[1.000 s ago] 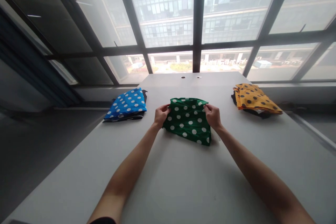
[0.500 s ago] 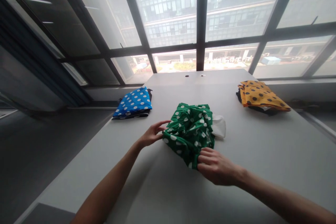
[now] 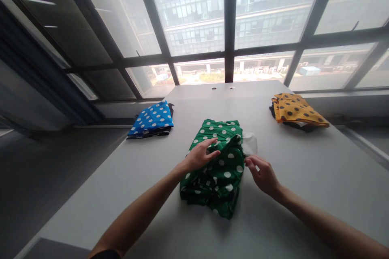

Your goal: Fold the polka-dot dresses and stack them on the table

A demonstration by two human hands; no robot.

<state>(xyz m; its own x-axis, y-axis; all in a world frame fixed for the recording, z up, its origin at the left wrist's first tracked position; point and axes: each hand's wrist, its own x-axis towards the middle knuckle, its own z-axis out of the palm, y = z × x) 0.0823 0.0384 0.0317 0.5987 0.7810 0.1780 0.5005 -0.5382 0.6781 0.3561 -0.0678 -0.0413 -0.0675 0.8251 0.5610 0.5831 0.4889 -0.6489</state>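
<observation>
Grip check: we are pressing our left hand (image 3: 202, 154) flat and open on the green cloth (image 3: 217, 166), while our right hand (image 3: 263, 175) is pinching its right edge.

We are seeing the green cloth lying bunched at the middle of the tabletop (image 3: 304, 170), with a white piece (image 3: 251, 144) poking out just beside our right fingertips (image 3: 249, 162). We are also seeing a blue cloth (image 3: 151, 118) resting far left and a yellow cloth (image 3: 294, 109) resting far right, both well apart from our hands.
</observation>
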